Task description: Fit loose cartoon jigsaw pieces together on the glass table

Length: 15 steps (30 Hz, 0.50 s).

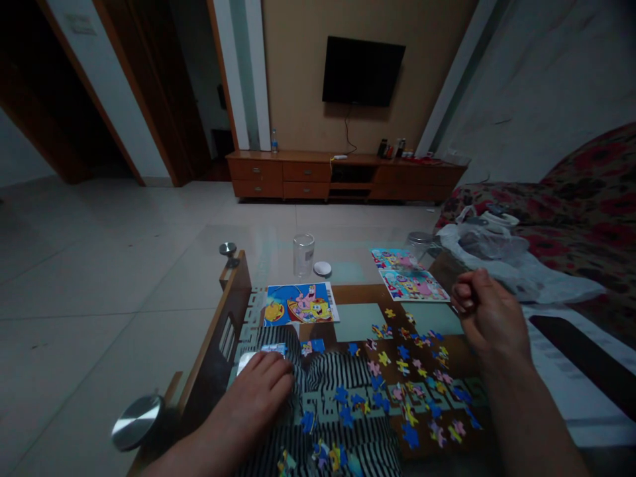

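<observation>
My left hand (268, 379) lies palm down at the left of the glass table, fingers resting over a white flat thing (246, 361) and beside a small joined puzzle section (274, 348). Another joined puzzle section (312, 346) lies just to its right. My right hand (489, 318) is raised over the table's right side with fingers curled in; anything in them is hidden. Between the hands, many loose jigsaw pieces (402, 366), blue, yellow and pink, are scattered. Behind them lies a cartoon picture card (301, 305).
Two more picture cards (415, 285) lie back right near a clear glass jar (420, 244). A drinking glass (303, 255) and a white lid (322, 268) stand farther back. At right are a plastic bag (521, 265), papers (561, 371) and a black flat object (586, 354).
</observation>
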Available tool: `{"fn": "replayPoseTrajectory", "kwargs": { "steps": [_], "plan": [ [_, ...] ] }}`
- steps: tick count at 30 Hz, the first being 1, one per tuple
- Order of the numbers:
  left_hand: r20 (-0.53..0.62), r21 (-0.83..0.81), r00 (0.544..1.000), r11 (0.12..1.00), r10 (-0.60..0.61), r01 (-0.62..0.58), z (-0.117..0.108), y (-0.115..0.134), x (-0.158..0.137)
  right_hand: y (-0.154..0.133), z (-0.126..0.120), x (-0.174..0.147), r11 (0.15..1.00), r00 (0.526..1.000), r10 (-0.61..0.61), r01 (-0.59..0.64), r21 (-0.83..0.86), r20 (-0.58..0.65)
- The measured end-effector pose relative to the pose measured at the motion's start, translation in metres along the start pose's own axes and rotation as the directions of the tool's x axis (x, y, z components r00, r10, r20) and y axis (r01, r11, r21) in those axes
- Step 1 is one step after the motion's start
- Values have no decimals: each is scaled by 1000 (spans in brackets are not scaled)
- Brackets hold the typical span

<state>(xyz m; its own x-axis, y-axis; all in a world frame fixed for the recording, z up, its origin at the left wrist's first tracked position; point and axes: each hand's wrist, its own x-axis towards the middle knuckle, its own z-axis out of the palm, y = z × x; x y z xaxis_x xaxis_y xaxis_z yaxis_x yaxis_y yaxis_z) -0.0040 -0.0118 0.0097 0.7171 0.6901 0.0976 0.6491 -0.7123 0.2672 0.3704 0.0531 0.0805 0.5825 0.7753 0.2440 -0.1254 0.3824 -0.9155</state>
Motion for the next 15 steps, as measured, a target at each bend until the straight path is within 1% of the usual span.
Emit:
{"fn": "replayPoseTrajectory", "kwargs": {
  "steps": [3,5,7,8,9,11,13,15],
  "plan": [
    [33,71,997,995,74,-76,0,8,0,-4,1,-2,1000,1000,23,-23,-4,-7],
    [10,108,989,983,148,-149,4,11,0,-8,1,-4,1000,1000,23,-23,-20,-16],
    [-92,152,970,966,223,-208,11,13,-1,-11,1,-7,998,999,23,-24,-52,-29],
    [-171,177,953,959,250,-220,16,14,-1,-12,0,-9,997,999,30,-33,-76,-39],
    [-260,204,929,955,265,-215,21,15,0,-12,0,-12,993,998,45,-50,-102,-48],
    [-379,240,883,951,277,-195,29,17,1,-12,-1,-17,984,994,85,-95,-151,-71],
    [-421,271,864,947,276,-171,34,17,4,-11,-2,-21,973,989,123,-137,-186,-83],
    [-421,316,863,937,279,-149,35,17,7,-10,-1,-25,963,987,137,-152,-220,-84]
  ]
}}
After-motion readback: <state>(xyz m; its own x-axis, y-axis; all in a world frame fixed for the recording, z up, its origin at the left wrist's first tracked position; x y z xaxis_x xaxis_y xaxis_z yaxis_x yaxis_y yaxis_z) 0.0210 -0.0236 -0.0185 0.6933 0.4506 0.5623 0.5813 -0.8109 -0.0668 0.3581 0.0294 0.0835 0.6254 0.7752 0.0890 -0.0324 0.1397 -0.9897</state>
